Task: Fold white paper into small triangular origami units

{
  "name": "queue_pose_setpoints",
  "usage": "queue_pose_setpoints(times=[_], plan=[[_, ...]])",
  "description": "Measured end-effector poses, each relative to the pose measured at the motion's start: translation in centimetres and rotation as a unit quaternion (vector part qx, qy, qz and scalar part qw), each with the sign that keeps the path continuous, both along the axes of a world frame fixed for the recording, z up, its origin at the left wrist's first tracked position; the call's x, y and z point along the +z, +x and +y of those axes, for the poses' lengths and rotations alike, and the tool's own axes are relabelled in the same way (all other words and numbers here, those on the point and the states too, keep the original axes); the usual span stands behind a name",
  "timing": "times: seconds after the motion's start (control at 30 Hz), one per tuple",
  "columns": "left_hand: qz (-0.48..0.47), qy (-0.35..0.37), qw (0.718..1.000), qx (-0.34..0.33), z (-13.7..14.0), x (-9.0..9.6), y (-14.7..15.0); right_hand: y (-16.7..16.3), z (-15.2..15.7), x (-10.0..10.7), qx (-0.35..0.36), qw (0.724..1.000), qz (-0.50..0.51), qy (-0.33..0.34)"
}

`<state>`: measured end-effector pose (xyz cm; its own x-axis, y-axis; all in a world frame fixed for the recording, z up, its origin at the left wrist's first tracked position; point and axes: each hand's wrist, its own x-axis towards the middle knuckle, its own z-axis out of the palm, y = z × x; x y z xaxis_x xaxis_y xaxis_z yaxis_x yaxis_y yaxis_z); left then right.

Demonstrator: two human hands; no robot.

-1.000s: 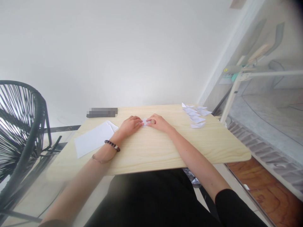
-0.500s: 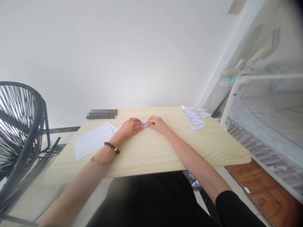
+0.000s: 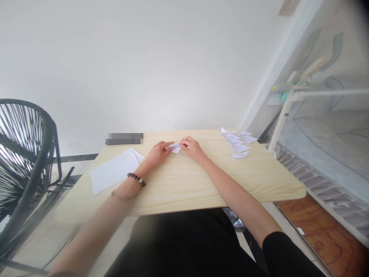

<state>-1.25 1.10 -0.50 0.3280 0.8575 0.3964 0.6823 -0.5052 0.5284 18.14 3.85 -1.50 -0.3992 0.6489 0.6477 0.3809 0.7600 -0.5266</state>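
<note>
A small piece of folded white paper (image 3: 174,147) is held between both hands above the middle of the table (image 3: 184,184). My left hand (image 3: 158,153) pinches its left end, thumb and fingers closed on it. At the opposite end, the fingertips of my right hand (image 3: 192,147) grip the paper. Several folded paper boats (image 3: 236,147) stand in a group to the right of my right hand. White paper sheets (image 3: 113,171) lie left of my left hand, partly behind the wrist with the beaded bracelet (image 3: 136,179).
A dark blurred object (image 3: 123,139) lies at the table's back left corner. The white wall (image 3: 173,69) rises behind the table. A black woven chair (image 3: 25,165) stands at the left, and a white metal frame (image 3: 281,123) at the right.
The folded paper shows more of its surface and appears tilted differently between my fingers. My right hand has shifted slightly up and its fingers have moved. The boats and sheets stay put.
</note>
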Motion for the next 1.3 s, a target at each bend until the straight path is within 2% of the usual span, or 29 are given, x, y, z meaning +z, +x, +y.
queue_pose_setpoints(times=[0.13,0.23,0.33,0.4,0.63,0.8,1.03,1.3], plan=[[-0.105,-0.059,0.988,-0.093,0.1,-0.1,0.1,-0.1,0.1,-0.1,0.002,0.997,0.063,-0.034],[-0.179,-0.084,0.975,-0.1,0.2,-0.3,0.0,-0.1,0.1,-0.2,0.004,0.988,0.114,-0.106],[-0.221,-0.092,0.966,-0.095,0.2,-0.1,0.1,-0.2,-0.1,-0.2,0.041,0.966,0.145,-0.211],[-0.239,-0.102,0.961,-0.092,0.0,0.1,0.2,-0.1,-0.2,-0.1,0.063,0.954,0.152,-0.252],[-0.278,-0.172,0.942,-0.079,-0.6,0.6,0.7,-0.1,-0.8,0.2,0.067,0.959,0.133,-0.242],[-0.276,-0.205,0.937,-0.06,-0.5,0.6,0.5,-0.3,-1.1,0.4,0.066,0.948,0.139,-0.28],[-0.339,-0.265,0.899,-0.081,-0.4,0.3,0.5,-0.5,-1.4,0.7,0.078,0.944,0.138,-0.288],[-0.419,-0.286,0.858,-0.08,-0.5,0.2,1.1,-1.0,-1.2,0.5,0.081,0.945,0.157,-0.277]])
